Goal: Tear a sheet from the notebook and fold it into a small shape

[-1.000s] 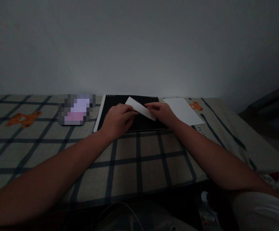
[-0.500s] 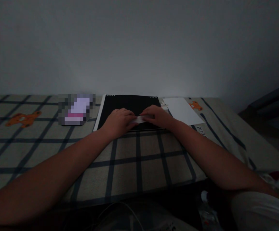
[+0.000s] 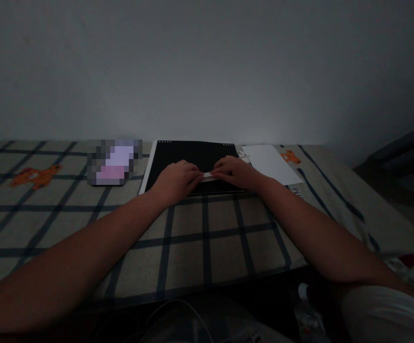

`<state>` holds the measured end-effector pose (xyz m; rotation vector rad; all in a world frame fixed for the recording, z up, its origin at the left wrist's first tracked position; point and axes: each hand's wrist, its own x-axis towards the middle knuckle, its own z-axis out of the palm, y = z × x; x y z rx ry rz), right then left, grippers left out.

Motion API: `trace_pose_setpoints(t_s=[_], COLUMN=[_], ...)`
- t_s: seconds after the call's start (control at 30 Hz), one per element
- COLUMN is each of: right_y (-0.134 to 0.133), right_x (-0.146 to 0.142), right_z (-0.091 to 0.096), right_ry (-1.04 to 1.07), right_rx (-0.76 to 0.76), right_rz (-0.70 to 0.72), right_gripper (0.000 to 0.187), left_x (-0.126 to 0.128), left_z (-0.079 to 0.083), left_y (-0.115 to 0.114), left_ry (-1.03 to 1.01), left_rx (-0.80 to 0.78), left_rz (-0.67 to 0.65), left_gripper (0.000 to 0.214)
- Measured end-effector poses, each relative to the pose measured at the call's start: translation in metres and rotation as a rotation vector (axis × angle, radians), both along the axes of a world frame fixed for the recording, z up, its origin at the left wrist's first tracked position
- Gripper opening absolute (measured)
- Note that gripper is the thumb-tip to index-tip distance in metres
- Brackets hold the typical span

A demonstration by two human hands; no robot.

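Observation:
Between my two hands is a small strip of white paper (image 3: 207, 175), low over the front part of a black board (image 3: 192, 152) with small holes along its far edge. My left hand (image 3: 180, 180) is closed, its thumb and fingers pinching the strip's left end. From the other side my right hand (image 3: 233, 171) pinches the right end, fingers pressed together. Most of the strip is hidden by my fingers. Just right of the board lies a white sheet of paper (image 3: 273, 164), with small white scraps (image 3: 242, 155) by its left edge.
A checked cloth (image 3: 188, 243) covers the table, which backs onto a grey wall (image 3: 207, 71). A phone-like object (image 3: 116, 164), blurred out, lies at the left near an orange bear print (image 3: 36, 176). Below the front edge stands a clear plastic bottle (image 3: 308, 314).
The visible part of the paper strip looks narrower, and my fingertips have shifted slightly along it. My arms stay almost in the same place.

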<state>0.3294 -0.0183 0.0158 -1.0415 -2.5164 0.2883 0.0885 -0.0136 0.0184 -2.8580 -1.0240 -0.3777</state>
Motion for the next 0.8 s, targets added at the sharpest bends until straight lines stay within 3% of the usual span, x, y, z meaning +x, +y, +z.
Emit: trace_pose_setpoints(t_s=[0.23,0.47,0.63,0.8], right_y=[-0.001,0.002,-0.003,-0.008], right_x=[-0.002,-0.005,-0.008,-0.011], right_z=[-0.002,-0.005,-0.002,0.0], right_ry=[-0.031,-0.046,0.136,0.228], right_rx=[0.033,0.046,0.202,0.457], right_rz=[-0.064,-0.167,-0.189,-0.097], right_gripper=[0.036,0.014,0.012,0.011], left_x=[0.002,0.001,-0.002,-0.007], left_z=[0.002,0.004,0.001,0.006], left_y=[-0.003,-0.004,-0.003,-0.003], left_ry=[0.068,0.127,0.003,-0.172], left_rx=[0.041,0.08,0.156,0.279], left_rz=[0.114,0.125,0.137,0.124], left_gripper=[0.04,0.048,0.042,0.034])
